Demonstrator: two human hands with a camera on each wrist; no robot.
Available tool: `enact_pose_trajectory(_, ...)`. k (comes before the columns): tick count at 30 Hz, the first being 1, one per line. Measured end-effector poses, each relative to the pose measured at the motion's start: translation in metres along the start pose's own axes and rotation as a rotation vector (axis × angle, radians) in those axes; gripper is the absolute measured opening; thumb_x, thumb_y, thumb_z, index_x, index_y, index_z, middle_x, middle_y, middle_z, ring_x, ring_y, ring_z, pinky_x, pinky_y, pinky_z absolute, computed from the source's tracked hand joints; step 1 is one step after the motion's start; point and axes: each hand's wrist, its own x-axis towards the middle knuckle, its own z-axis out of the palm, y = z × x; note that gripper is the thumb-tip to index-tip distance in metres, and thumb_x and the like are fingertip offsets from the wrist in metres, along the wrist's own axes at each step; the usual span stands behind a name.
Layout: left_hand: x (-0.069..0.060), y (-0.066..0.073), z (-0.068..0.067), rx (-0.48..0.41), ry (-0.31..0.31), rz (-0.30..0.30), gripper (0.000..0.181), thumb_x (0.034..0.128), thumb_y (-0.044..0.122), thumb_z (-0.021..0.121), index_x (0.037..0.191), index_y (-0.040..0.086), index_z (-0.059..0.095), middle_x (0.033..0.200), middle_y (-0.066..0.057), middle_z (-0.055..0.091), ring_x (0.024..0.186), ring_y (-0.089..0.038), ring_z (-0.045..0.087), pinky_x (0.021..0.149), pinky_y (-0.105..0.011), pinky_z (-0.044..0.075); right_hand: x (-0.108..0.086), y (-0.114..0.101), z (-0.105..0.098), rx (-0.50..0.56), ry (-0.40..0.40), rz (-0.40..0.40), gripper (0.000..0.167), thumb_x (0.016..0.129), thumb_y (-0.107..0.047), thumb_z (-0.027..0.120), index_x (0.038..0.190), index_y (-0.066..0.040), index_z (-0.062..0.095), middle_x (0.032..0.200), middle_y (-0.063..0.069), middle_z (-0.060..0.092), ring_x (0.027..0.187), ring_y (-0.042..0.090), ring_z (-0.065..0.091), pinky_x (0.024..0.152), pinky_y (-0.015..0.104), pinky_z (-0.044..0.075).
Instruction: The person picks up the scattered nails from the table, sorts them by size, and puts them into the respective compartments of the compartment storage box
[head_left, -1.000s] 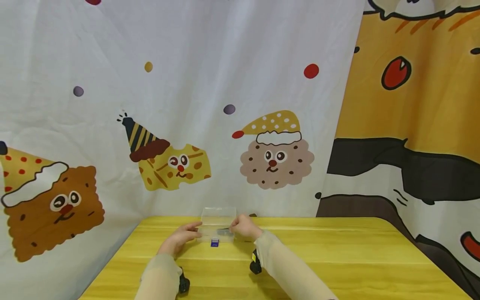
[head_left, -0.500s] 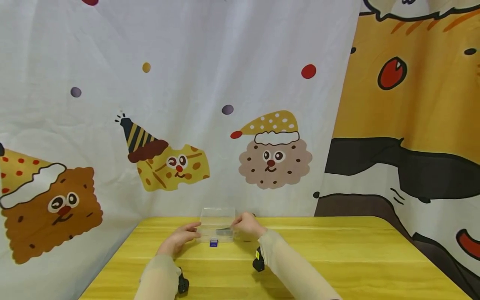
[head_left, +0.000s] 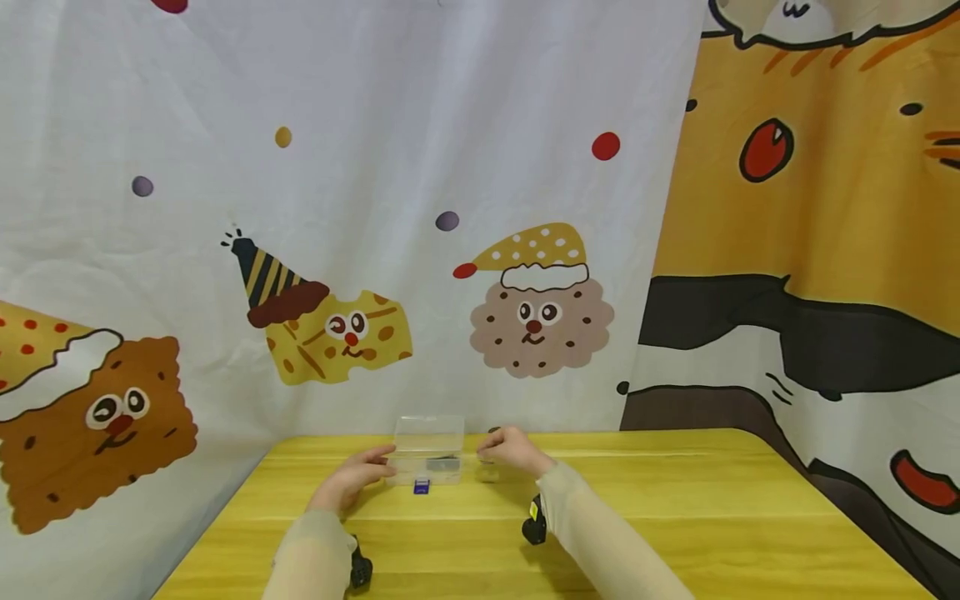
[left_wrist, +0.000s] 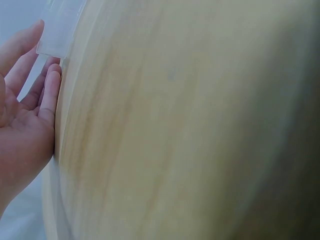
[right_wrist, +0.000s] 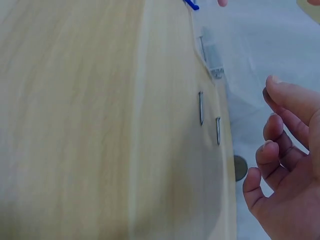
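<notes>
Our left hand, fingers loosely extended, is at the left end of the clear box; our right hand, fingers curled, is near two nails, its grip unclear.

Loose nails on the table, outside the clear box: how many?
2: one nail nearer the clear box, another nail beside the table's far edge. Others may be hidden.

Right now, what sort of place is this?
Probably an indoor tabletop work spot: a wooden table with a cartoon-print cloth hung behind it, and an open clear box near the table's far edge.
</notes>
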Motion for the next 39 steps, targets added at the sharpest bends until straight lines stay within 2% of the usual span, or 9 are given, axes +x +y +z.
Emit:
enact_pose_trajectory(8, 0.000, 0.000, -0.001, 0.014, -0.011, -0.006, 0.059, 0.0897, 0.008, 0.066, 0.143, -0.002, 0.044, 0.137, -0.030, 0.043, 0.126, -0.043, 0.039, 0.106, -0.059, 0.029, -0.014, 0.012, -0.002, 0.000, -0.003, 0.035, 0.018, 0.089, -0.011, 0.069, 0.098, 0.003, 0.074, 0.099, 0.008, 0.070, 0.090, 0.019, 0.063, 0.080, 0.038, 0.053)
enact_pose_trajectory(13, -0.001, -0.001, -0.001, 0.001, -0.012, -0.013, 0.059, 0.0895, 0.008, 0.067, 0.143, -0.001, 0.045, 0.136, -0.029, 0.043, 0.125, -0.042, 0.040, 0.105, -0.058, 0.031, -0.019, 0.020, 0.000, 0.010, 0.000, 0.065, 0.013, 0.088, -0.009, 0.070, 0.091, 0.002, 0.076, 0.089, 0.005, 0.071, 0.067, 0.012, 0.053, 0.059, 0.029, 0.047)
enact_pose_trajectory(16, -0.002, -0.002, 0.000, -0.011, -0.008, -0.022, 0.058, 0.0887, 0.007, 0.068, 0.142, -0.001, 0.046, 0.135, -0.028, 0.044, 0.124, -0.041, 0.042, 0.105, -0.057, 0.033, -0.021, 0.025, 0.001, 0.021, -0.004, 0.071, 0.012, 0.087, -0.008, 0.071, 0.090, 0.002, 0.076, 0.087, 0.005, 0.072, 0.062, 0.013, 0.051, 0.054, 0.027, 0.044)
enact_pose_trajectory(20, -0.001, -0.004, 0.000, -0.015, -0.004, -0.027, 0.059, 0.0885, 0.007, 0.068, 0.142, -0.001, 0.046, 0.135, -0.028, 0.044, 0.124, -0.041, 0.042, 0.105, -0.057, 0.033, -0.023, 0.032, 0.002, 0.010, -0.016, 0.081, 0.013, 0.084, -0.008, 0.074, 0.093, 0.000, 0.077, 0.093, 0.005, 0.072, 0.080, 0.013, 0.061, 0.066, 0.028, 0.051)
enact_pose_trajectory(23, -0.001, -0.005, 0.000, -0.009, -0.006, -0.021, 0.058, 0.0891, 0.007, 0.067, 0.142, -0.001, 0.046, 0.135, -0.028, 0.044, 0.124, -0.041, 0.041, 0.105, -0.057, 0.032, -0.024, 0.033, 0.003, 0.014, -0.026, 0.085, 0.013, 0.083, -0.007, 0.075, 0.094, 0.000, 0.077, 0.095, 0.006, 0.073, 0.090, 0.016, 0.063, 0.077, 0.031, 0.052)
enact_pose_trajectory(39, 0.003, -0.001, 0.000, -0.003, -0.001, -0.017, 0.058, 0.0887, 0.007, 0.067, 0.141, -0.003, 0.046, 0.130, -0.025, 0.047, 0.118, -0.037, 0.045, 0.103, -0.055, 0.035, -0.021, 0.031, 0.008, -0.029, 0.016, 0.118, 0.008, 0.079, -0.008, 0.080, 0.086, -0.005, 0.079, 0.089, 0.002, 0.073, 0.090, 0.018, 0.063, 0.086, 0.041, 0.051)
